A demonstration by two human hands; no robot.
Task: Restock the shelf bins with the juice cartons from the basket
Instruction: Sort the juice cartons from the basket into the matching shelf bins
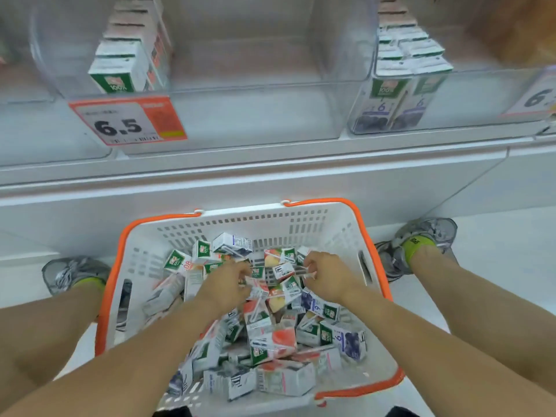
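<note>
Both forearms reach down from the bottom edge into the white basket [337, 233], which has orange handles and sits on the floor between the person's feet. Beyond the hands, higher up, runs the white shelf [240, 173], the biggest thing in sight, with clear bins set along it. Directly above the hands is the middle bin [255, 85], which holds one row of green-and-white cartons [120, 67] along its left wall and is otherwise bare. Up and to the right of the right hand, the right bin [391, 115] holds a fuller row of purple-printed cartons [406, 52].

Under and around both hands, the basket is heaped with loose juice cartons [270, 341] lying at all angles, some with peach pictures, some with dark grapes, some green.

Left hand [225, 281] has its fingers curled down into the pile at a carton; whether it really grips one I cannot tell, as the fingertips are blurred. Right hand [323, 275], just beside it but not touching, has fingers curled at the cartons near the far wall of the basket, and its grip is equally unclear.

Up and to the left of the left hand, a price tag [126, 121] reading 6.5 hangs on the middle bin's front. Outside each forearm stands a grey sneaker [72, 275].
</note>
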